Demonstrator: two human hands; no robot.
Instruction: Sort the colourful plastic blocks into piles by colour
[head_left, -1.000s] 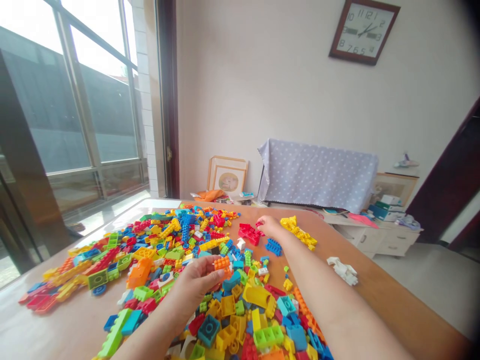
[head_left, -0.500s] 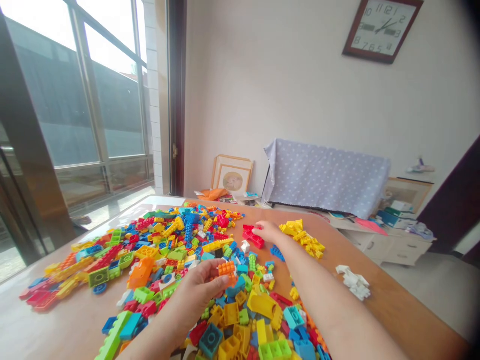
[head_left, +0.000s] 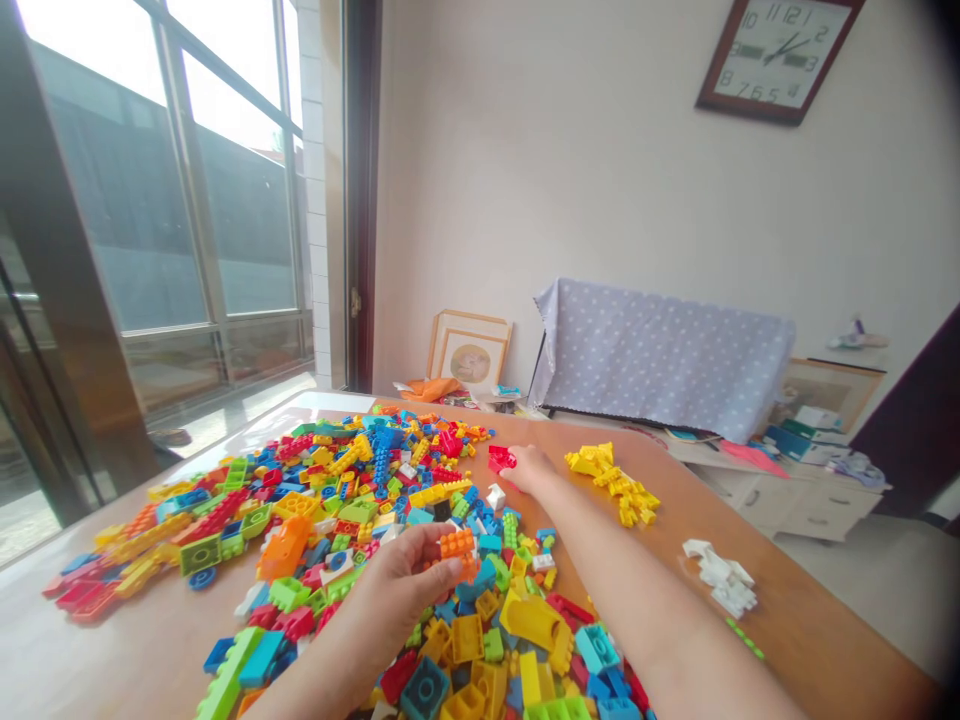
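My left hand (head_left: 416,568) pinches an orange toy building brick (head_left: 456,543) with rows of studs, its thumb in front, above the heap of mixed bricks (head_left: 465,640). Farther off, on the heap's right side, my right hand (head_left: 529,468) is closed on a red toy brick piece (head_left: 501,459); the hand covers part of it and hides most of its fingers. A small white piece (head_left: 496,497) lies just left of and nearer than that hand. Yellow bricks (head_left: 615,483) form a separate group to its right.
The colourful heap spreads over the left and middle of the brown table (head_left: 757,560). White pieces (head_left: 721,577) lie toward the right, with a thin green strip (head_left: 744,638) near them. Beyond stand a cloth-covered object (head_left: 660,350), a white cabinet (head_left: 810,500) and picture frames (head_left: 471,350).
My right hand has closed in over the red piece and now hides more of it. The left hand keeps the orange brick in nearly the same place. The view has shifted slightly.
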